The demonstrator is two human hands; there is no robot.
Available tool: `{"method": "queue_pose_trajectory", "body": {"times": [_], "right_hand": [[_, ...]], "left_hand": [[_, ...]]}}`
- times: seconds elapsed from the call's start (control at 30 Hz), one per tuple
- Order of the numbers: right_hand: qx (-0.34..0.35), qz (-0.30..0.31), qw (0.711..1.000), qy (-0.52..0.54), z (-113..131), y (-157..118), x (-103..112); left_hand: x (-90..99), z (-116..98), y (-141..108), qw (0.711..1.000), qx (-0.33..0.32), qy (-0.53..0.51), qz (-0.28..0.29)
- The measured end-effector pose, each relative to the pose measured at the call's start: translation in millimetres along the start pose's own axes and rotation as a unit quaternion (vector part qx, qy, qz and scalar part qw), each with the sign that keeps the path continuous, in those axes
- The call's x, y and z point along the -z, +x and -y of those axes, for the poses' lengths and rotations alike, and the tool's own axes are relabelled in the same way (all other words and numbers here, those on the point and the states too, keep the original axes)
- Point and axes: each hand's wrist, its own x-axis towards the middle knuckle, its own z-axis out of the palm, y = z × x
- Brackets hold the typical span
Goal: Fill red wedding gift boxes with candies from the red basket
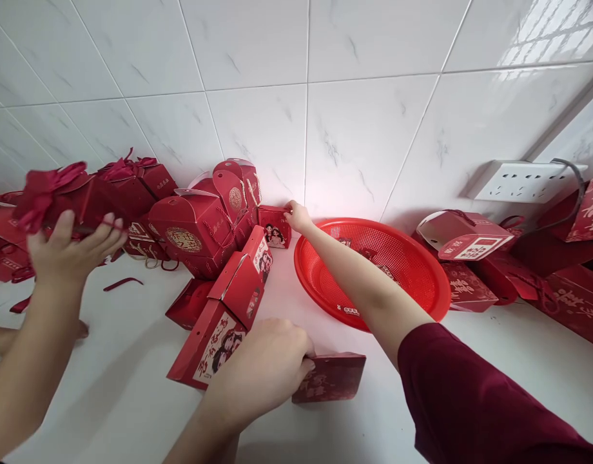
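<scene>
Grips the dark box (334, 379) by its left end in the left hand (270, 354), in front of the basket (417, 258), closed narrowly between thumb and fingers, apparently to leave most of the panel uncovered. Pinches the couple box (276, 233) at its top right corner with the right hand (300, 218), just left of the basket near the wall (258, 122), probably to steady it upright without hiding the picture. Has small packets (349, 310) inside the basket, likely contained by the raised rim. Has printed boxes (223, 325) in a slanting row left of the basket, perhaps for showing their fronts, and handled boxes (193, 225) bunched farther left, likely to save room. Beyond these, farthest left of the basket, has a co-worker's hand (69, 258) spread wide at a bow box (67, 193), seemingly for broad support
</scene>
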Motion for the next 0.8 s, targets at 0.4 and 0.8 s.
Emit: {"method": "queue_pose_trajectory", "body": {"times": [0.4,0.8], "right_hand": [[0.315,0.135,0.939,-0.022,44.8,-26.2,25.5],[0.121,0.187,0.964,-0.148,36.2,-19.8,40.7]], "left_hand": [[-2.4,1.9,1.3,1.0,-0.011,-0.017,-0.007],[2.1,-0.3,0.5,1.0,-0.008,-0.013,0.009]]}}
